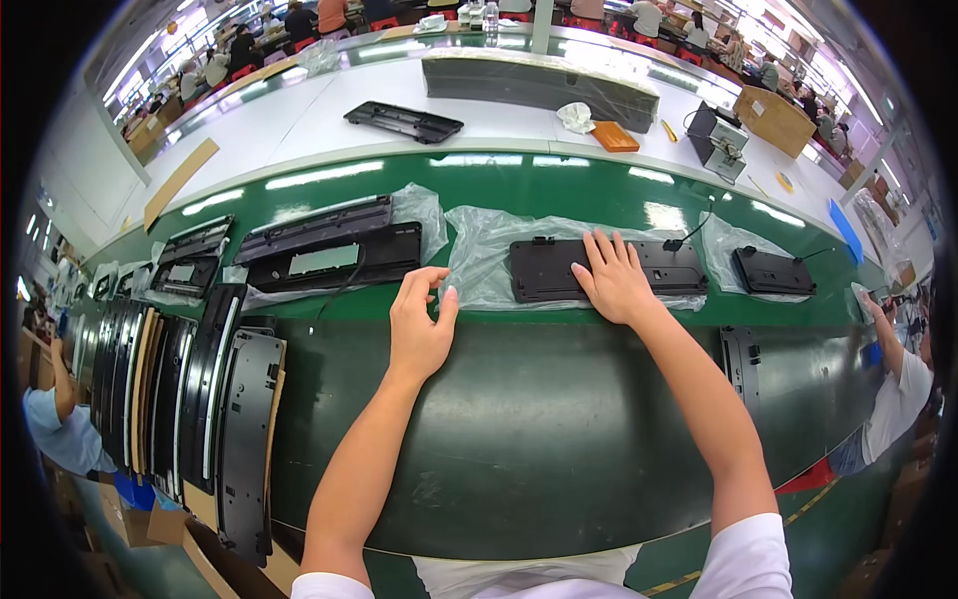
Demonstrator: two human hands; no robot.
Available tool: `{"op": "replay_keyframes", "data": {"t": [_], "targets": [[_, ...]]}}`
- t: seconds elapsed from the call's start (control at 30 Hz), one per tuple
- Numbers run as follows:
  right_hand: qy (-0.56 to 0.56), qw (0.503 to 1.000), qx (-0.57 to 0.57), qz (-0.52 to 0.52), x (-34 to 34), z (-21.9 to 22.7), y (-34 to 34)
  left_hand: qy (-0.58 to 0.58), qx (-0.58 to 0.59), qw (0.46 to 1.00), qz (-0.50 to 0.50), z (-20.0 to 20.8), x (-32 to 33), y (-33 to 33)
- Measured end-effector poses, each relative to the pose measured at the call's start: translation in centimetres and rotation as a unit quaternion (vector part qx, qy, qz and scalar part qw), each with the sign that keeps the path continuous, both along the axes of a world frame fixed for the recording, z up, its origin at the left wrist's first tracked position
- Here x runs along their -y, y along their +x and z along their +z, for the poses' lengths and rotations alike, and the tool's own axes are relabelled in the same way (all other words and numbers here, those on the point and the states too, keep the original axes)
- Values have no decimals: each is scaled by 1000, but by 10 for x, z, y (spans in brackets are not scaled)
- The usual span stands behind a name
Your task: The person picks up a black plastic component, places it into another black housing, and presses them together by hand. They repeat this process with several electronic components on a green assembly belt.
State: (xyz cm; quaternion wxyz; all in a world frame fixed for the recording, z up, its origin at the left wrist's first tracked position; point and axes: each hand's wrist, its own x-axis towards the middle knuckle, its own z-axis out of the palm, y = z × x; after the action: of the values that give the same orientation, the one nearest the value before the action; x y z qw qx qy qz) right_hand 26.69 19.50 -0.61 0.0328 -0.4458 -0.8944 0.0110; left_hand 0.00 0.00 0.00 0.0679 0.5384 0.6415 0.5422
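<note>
Sleeves [743, 559] at the bottom edge. Right hand [619, 288] spread flat on the panel [544, 272] — left hand [419, 334] half-curled beside the film [479, 275], thumb [448, 303] apart from fingers [410, 288].

Bare left hand [421, 334]: fingers half-curled, thumb extended apart from them. Bare right hand [617, 280]: palm down, fingers extended, thumb spread sideways. Bare forearms [364, 464] converge forward from white short sleeves [746, 559].

Right grip [616, 283] spread on black panel [547, 273]; left grip [420, 327], half curled, near clear plastic sheet [481, 262] under panel.
</note>
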Motion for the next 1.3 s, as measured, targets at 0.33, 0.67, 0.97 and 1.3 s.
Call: {"op": "replay_keyframes", "data": {"t": [0.33,0.67,0.97,1.3], "targets": [[9,901,-425,87,122,24,-39,32,39,998,41,4,14,-19],[-170,886,-391,183,184,6,-43,6,-55,968,-245,26,49,71],[-223,855,-420,208,183,22,-22,-125,34,936,-326,30,49,79],[-223,855,-421,204,185,18,-41,-128,24,939,-317,30,55,65]]}}
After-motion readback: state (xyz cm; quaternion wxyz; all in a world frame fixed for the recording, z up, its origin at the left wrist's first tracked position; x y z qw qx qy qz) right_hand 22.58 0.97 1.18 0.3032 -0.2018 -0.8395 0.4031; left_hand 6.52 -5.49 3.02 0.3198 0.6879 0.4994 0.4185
